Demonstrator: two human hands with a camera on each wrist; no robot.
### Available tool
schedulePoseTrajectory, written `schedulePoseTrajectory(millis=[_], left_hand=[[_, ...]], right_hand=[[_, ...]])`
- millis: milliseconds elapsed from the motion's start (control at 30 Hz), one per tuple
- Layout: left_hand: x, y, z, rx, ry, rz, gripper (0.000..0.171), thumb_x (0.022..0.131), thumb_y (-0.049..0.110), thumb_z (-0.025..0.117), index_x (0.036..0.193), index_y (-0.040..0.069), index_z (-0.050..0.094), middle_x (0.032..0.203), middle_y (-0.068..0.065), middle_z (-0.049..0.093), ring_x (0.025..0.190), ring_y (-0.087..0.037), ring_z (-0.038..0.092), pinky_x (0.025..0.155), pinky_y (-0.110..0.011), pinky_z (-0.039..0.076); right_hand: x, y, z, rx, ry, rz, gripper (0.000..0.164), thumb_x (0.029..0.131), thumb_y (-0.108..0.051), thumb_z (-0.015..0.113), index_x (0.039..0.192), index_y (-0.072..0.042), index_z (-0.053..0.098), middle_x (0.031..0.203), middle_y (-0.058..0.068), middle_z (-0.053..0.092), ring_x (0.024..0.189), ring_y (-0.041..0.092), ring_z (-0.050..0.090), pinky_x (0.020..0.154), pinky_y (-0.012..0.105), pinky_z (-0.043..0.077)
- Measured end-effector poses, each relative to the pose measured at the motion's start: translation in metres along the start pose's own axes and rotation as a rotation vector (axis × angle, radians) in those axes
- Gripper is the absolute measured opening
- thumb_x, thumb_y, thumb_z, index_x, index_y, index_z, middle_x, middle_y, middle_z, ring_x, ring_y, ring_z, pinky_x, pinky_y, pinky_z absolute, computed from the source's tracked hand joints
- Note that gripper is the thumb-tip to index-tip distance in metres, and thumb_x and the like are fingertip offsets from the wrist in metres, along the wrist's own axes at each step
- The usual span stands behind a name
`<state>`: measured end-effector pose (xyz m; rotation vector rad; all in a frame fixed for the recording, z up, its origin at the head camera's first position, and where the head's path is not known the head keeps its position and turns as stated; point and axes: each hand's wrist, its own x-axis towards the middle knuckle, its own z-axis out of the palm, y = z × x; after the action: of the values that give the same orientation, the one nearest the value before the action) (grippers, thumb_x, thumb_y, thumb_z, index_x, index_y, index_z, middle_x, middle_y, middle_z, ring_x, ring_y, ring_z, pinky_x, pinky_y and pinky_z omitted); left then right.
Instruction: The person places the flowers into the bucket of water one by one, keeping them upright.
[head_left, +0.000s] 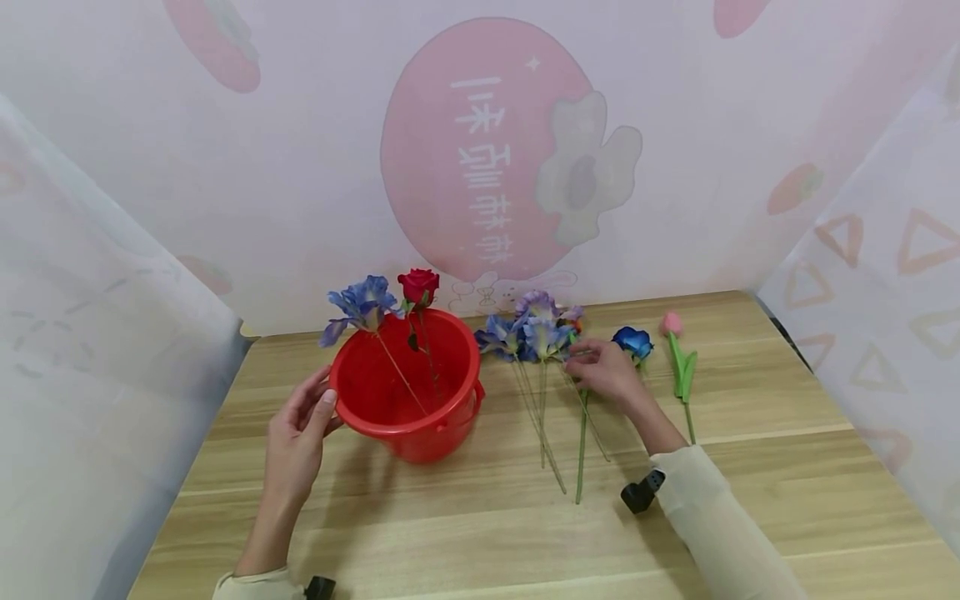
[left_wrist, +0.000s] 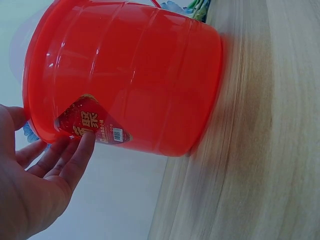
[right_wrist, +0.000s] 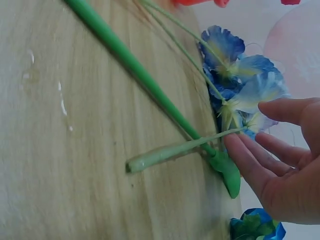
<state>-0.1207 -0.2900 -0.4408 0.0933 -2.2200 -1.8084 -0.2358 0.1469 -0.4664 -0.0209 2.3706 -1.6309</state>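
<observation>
A red bucket stands upright at left centre, holding a blue iris and a red rose that lean inside it. My left hand holds the bucket's left rim, thumb at the edge and fingers along the outer wall, beside a diamond label. To the right of the bucket lie several blue-purple irises with thin stems toward me. My right hand is at the rightmost iris, its fingertips right at the iris stem, thumb and fingers apart.
A thick green stem lies under the right hand, crossing the iris stem in the right wrist view. Further right lie a blue rose and a pink tulip. A patterned cloth wall rises behind the wooden table.
</observation>
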Motion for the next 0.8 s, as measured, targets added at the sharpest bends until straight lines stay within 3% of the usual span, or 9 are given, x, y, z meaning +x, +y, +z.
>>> schedulePoseTrajectory(millis=[233, 567, 800], left_hand=[[0.000, 0.001, 0.001, -0.016, 0.011, -0.006, 0.049, 0.110, 0.022, 0.062, 0.156, 0.007, 0.054, 0.131, 0.008, 0.069, 0.107, -0.002, 0.074, 0.085, -0.018, 0.064], [-0.001, 0.002, 0.001, -0.023, 0.012, 0.001, 0.049, 0.110, 0.021, 0.062, 0.156, 0.006, 0.055, 0.132, 0.006, 0.069, 0.108, -0.003, 0.075, 0.085, -0.018, 0.064], [0.000, -0.001, 0.001, -0.015, 0.004, 0.008, 0.049, 0.110, 0.020, 0.061, 0.156, 0.006, 0.054, 0.133, 0.007, 0.069, 0.109, -0.004, 0.074, 0.086, -0.019, 0.064]], right_hand=[[0.009, 0.007, 0.003, -0.029, -0.012, 0.013, 0.041, 0.103, -0.010, 0.069, 0.141, 0.004, 0.062, 0.125, 0.028, 0.074, 0.102, 0.033, 0.079, 0.079, 0.037, 0.069], [0.011, 0.002, 0.009, -0.027, -0.003, 0.046, 0.039, 0.099, -0.007, 0.073, 0.135, 0.006, 0.066, 0.116, 0.026, 0.078, 0.091, 0.030, 0.081, 0.070, 0.036, 0.069], [0.009, 0.000, 0.007, 0.008, 0.020, 0.045, 0.039, 0.101, -0.004, 0.071, 0.138, 0.006, 0.064, 0.123, 0.026, 0.076, 0.096, 0.032, 0.080, 0.073, 0.037, 0.069]])
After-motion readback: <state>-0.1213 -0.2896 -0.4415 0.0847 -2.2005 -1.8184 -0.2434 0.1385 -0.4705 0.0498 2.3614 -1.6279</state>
